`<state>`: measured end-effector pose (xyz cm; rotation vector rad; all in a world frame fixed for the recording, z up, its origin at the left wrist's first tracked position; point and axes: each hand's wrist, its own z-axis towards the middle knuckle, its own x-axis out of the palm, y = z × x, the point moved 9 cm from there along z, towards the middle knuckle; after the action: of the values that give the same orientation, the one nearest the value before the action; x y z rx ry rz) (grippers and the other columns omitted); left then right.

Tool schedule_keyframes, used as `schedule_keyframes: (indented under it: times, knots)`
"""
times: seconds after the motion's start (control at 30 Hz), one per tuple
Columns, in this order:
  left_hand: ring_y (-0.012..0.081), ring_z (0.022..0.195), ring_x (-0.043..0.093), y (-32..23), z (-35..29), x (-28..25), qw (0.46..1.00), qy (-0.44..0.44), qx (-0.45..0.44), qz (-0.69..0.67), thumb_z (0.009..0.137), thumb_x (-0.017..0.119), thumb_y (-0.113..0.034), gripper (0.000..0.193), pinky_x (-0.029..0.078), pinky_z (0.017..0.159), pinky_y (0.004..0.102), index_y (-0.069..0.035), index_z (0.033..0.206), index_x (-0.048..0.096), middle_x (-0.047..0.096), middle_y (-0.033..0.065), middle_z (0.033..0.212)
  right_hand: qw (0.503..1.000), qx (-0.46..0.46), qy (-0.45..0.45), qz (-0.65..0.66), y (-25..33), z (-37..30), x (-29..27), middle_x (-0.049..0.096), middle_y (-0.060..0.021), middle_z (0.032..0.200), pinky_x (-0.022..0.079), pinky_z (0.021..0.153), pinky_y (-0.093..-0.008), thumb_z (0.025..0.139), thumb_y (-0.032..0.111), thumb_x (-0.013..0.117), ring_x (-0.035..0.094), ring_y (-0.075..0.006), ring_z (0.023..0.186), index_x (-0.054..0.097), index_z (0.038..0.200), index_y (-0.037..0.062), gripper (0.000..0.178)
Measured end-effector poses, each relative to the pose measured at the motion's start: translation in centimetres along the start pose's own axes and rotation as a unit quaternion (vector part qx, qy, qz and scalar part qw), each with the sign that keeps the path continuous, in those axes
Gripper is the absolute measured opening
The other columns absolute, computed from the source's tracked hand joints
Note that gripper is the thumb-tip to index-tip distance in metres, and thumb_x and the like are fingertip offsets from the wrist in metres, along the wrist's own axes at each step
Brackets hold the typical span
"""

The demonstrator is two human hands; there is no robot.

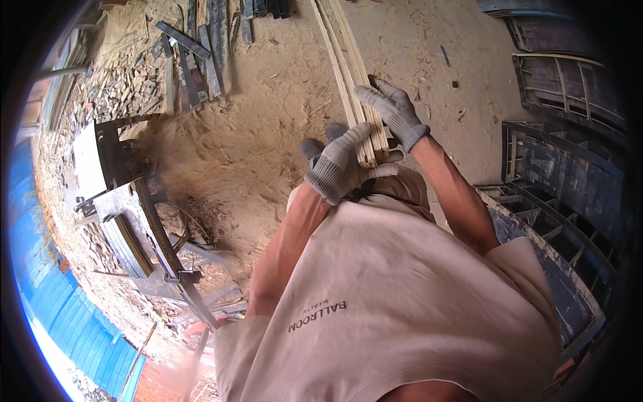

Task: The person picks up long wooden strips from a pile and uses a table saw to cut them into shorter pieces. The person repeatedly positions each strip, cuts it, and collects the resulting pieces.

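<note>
A bundle of several long, pale wooden strips stretches away from my body, its near ends close to my waist. My left hand, in a grey-and-white knit work glove with dark fingertips, holds the near end from the left, with the thumb across the top and some fingers underneath. Slightly farther along, my right hand, gloved alike, grips the bundle from its right side. Part of the right fingers is hidden by the wood. The far ends of the strips run out of view at the top.
To my left stands a metal-topped machine table, with a white panel beyond it. Offcuts and dark boards lie on the sawdust-covered ground at far left. Dark framed panels are stacked at right. Blue sheeting edges the left.
</note>
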<state>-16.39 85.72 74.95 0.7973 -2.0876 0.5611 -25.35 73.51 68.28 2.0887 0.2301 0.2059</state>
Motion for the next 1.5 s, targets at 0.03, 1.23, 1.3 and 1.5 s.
schedule_keyframes:
  times: [0.03, 1.23, 1.3, 1.5]
  knots:
    - [0.0407, 0.123, 0.066, 0.1, -0.1, 0.1, 1.000, 0.008, -0.004, -0.015, 0.110, 0.047, -0.044, 0.054, 0.061, 0.096, 0.0593, -0.003, 0.144, 0.053, 0.066, 0.0213, 0.135, 1.000, -0.003, 0.002, 0.013, -0.2, 0.1, -0.1, 0.064, -0.0251, 0.140, 0.052, 0.109, -0.0314, 0.092, 0.029, 0.082, 0.063, -0.0261, 0.130, 0.040, 0.151, -0.0145, 0.084]
    - [0.0417, 0.138, 0.049, 3.5, 30.3, -10.8, 0.997, -0.065, -0.049, -0.011, 0.077, 0.076, -0.078, 0.107, 0.040, 0.112, 0.0633, -0.009, 0.152, 0.044, 0.048, 0.0213, 0.152, 0.770, 0.223, -0.114, -0.587, -0.9, -34.8, -13.0, 0.068, -0.0268, 0.105, 0.056, 0.087, -0.0535, 0.069, 0.029, 0.085, 0.069, -0.0484, 0.095, 0.040, 0.144, -0.0011, 0.092]
    - [0.0309, 0.099, 0.069, 5.4, 33.0, -10.4, 0.996, -0.067, -0.064, -0.003, 0.084, 0.078, -0.067, 0.066, 0.055, 0.094, 0.0543, -0.011, 0.117, 0.069, 0.073, 0.0102, 0.105, 0.788, 0.222, -0.136, -0.557, -3.5, -37.5, -13.7, 0.068, -0.0233, 0.104, 0.055, 0.083, -0.0496, 0.072, 0.031, 0.083, 0.068, -0.0439, 0.091, 0.043, 0.143, 0.0010, 0.087]
    - [0.0254, 0.067, 0.068, 9.5, 32.5, -10.5, 0.992, -0.121, 0.023, -0.002, 0.088, 0.087, -0.032, 0.035, 0.058, 0.062, 0.0413, -0.006, 0.104, 0.069, 0.069, 0.0075, 0.078, 0.814, 0.120, -0.246, -0.512, -11.5, -41.1, -19.1, 0.069, -0.0127, 0.103, 0.053, 0.070, -0.0379, 0.082, 0.040, 0.077, 0.066, -0.0303, 0.080, 0.052, 0.140, 0.0076, 0.071]
